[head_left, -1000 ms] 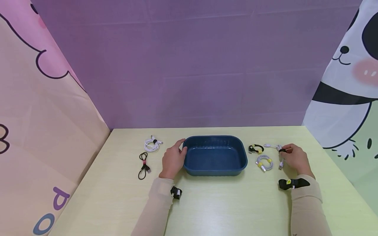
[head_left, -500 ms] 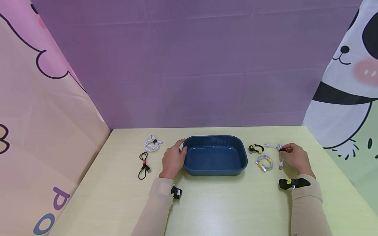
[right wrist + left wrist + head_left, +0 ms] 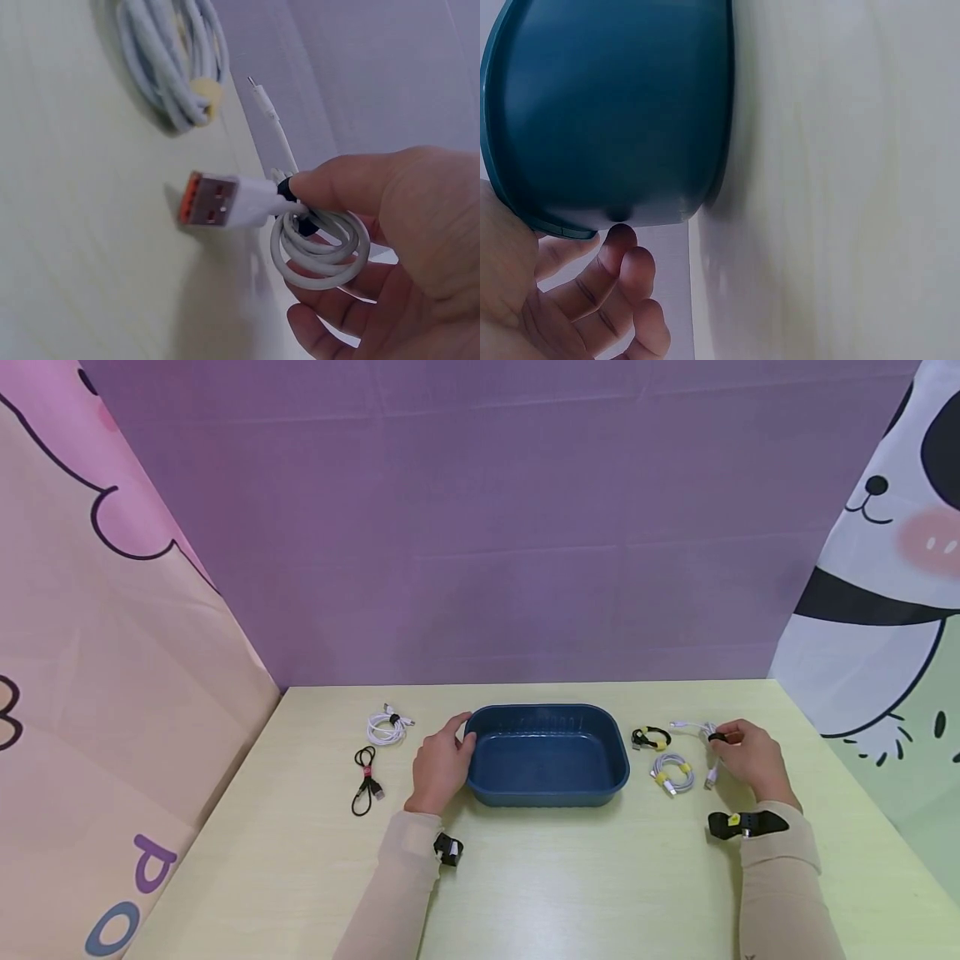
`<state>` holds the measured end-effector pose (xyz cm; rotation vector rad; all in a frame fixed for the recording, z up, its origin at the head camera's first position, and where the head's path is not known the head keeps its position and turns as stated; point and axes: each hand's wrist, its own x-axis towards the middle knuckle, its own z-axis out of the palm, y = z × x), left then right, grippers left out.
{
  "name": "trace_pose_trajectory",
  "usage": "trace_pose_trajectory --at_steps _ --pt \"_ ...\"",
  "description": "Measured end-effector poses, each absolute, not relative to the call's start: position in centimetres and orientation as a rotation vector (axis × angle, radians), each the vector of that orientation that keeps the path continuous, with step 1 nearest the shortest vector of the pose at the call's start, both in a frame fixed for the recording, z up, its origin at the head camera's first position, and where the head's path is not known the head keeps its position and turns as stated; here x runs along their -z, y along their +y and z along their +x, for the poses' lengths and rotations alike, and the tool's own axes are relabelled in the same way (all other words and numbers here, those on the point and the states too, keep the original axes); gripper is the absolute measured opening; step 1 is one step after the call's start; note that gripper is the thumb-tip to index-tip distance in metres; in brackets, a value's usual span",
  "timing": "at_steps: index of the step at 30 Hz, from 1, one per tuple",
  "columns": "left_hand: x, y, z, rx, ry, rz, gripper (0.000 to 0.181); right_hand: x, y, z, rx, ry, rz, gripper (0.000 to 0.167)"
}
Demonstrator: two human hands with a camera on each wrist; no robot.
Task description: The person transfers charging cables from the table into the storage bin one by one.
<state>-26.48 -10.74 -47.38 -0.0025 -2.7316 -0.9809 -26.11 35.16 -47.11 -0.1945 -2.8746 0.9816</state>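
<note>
A blue plastic basin (image 3: pixel 547 756) stands mid-table. My left hand (image 3: pixel 441 768) grips its left end, thumb at the rim; in the left wrist view the fingers (image 3: pixel 636 270) curl against the outer wall. On the right, my right hand (image 3: pixel 752 762) pinches a coiled white USB cable (image 3: pixel 321 259) at its black tie (image 3: pixel 285 187). The cable's USB-A plug (image 3: pixel 210 199), orange inside, sticks out towards the table, and its slim plug (image 3: pixel 261 97) points the other way. Part of the coil is hidden behind the fingers.
Between basin and right hand lie a black cable with a yellow tie (image 3: pixel 651 738) and a pale coiled cable with yellow ties (image 3: pixel 672 774). Left of the basin lie a white cable (image 3: pixel 386 727) and a black cable with a red tie (image 3: pixel 367 781). A purple cloth (image 3: pixel 525 527) hangs behind the table.
My right hand has shifted very slightly away from me with the white cable, whose USB-A plug has swung a little left. The left hand and basin are unchanged.
</note>
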Motion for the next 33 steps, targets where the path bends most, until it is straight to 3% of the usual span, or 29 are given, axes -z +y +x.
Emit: trace_pose_trajectory --at_steps 33 --pt "47.3 -10.7 -26.4 0.988 -2.730 -0.009 0.040 44.6 34.1 -25.9 -1.043 -2.873 -0.197 0.041"
